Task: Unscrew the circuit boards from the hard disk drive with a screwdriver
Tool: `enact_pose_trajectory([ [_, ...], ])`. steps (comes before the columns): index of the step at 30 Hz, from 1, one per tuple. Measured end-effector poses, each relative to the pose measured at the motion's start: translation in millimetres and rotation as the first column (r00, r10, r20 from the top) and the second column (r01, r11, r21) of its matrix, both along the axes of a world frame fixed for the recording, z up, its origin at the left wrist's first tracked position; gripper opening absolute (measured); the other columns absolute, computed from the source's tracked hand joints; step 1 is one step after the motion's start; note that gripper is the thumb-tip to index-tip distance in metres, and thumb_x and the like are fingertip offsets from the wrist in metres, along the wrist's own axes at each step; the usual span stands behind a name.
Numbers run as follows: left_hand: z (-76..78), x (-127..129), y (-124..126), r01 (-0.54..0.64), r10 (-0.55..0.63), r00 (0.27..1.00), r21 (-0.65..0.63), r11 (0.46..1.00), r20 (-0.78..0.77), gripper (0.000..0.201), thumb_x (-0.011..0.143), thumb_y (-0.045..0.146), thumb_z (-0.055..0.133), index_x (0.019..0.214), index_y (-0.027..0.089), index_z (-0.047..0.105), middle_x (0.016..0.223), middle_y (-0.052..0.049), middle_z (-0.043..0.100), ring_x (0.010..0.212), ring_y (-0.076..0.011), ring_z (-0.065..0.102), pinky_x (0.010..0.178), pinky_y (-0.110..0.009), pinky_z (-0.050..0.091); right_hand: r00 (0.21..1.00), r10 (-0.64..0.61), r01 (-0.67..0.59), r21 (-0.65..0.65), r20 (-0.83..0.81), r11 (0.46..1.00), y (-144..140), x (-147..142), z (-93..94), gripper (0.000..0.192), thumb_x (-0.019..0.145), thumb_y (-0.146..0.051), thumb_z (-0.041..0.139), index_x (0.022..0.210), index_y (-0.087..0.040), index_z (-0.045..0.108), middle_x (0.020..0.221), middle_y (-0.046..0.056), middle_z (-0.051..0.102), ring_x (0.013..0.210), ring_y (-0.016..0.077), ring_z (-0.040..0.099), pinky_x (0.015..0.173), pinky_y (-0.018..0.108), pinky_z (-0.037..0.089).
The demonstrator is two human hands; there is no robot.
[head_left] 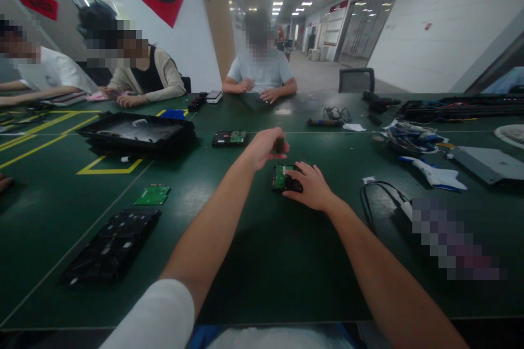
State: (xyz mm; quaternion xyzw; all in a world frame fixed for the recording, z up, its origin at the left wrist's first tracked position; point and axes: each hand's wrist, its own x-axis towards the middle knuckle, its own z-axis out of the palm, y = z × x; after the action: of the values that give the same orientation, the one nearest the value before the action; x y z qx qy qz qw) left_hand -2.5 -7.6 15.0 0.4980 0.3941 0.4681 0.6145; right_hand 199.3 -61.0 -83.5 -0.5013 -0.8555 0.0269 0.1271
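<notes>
A hard drive [279,179] with a green circuit board on its upper face lies on the table in front of me. My right hand [308,185] reaches over its right side, fingers on top and thumb by the near edge, gripping it. Just beyond the drive, my left hand [267,148] is raised above the table with its fingers closed around a small dark piece [279,145]; its kind is unclear. Left of that hand rests another hard drive [229,138], also showing some green board.
On the left are a black tray [139,130], a loose green circuit board [152,194] and black drive frames [112,245]. A power strip cable [388,188], bundled wires [413,136] and a grey metal panel [491,163] occupy the right. Several people sit at the far side.
</notes>
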Motion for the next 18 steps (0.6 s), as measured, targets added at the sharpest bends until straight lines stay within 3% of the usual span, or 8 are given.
enact_pose_trajectory([
  [4, 0.1, -0.8, 0.0, -0.018, 0.018, 1.000, 0.033, 0.999, -0.012, 0.014, 0.078, 0.029, 0.065, 0.080, 0.016, 0.065, 0.079, -0.007, 0.065, 0.071, -0.0163, 0.063, 0.063, -0.032, 0.060, 1.000, -0.003, 0.003, 0.002, 0.006, 1.000, 0.5, -0.3, -0.2, 0.076, 0.088, -0.073, 0.059, 0.150, -0.029, 0.052, 0.162, 0.016, 0.039, 0.153, 0.0387, 0.030, 0.122, 0.065, 0.019],
  [11, 0.1, -1.6, -1.9, 0.066, -0.062, 0.996, 0.062, 0.996, -0.063, 0.018, 0.081, 0.033, 0.066, 0.085, 0.015, 0.066, 0.085, -0.010, 0.070, 0.078, -0.0189, 0.068, 0.057, -0.026, 0.057, 1.000, -0.005, 0.005, -0.011, 0.004, 1.000, 0.2, -0.3, 0.3, 0.076, 0.089, -0.074, 0.057, 0.150, -0.029, 0.052, 0.163, 0.015, 0.039, 0.153, 0.0392, 0.029, 0.122, 0.065, 0.018],
  [18, 2.1, 1.8, -2.9, -0.006, 0.011, 0.999, 0.083, 0.997, -0.053, 0.013, 0.081, 0.027, 0.068, 0.083, 0.016, 0.062, 0.085, -0.009, 0.068, 0.078, -0.0185, 0.067, 0.064, -0.032, 0.062, 1.000, -0.009, 0.009, -0.010, 0.014, 1.000, 0.1, -0.9, 1.2, 0.076, 0.089, -0.073, 0.057, 0.150, -0.029, 0.052, 0.162, 0.015, 0.039, 0.153, 0.0386, 0.029, 0.123, 0.065, 0.019],
])
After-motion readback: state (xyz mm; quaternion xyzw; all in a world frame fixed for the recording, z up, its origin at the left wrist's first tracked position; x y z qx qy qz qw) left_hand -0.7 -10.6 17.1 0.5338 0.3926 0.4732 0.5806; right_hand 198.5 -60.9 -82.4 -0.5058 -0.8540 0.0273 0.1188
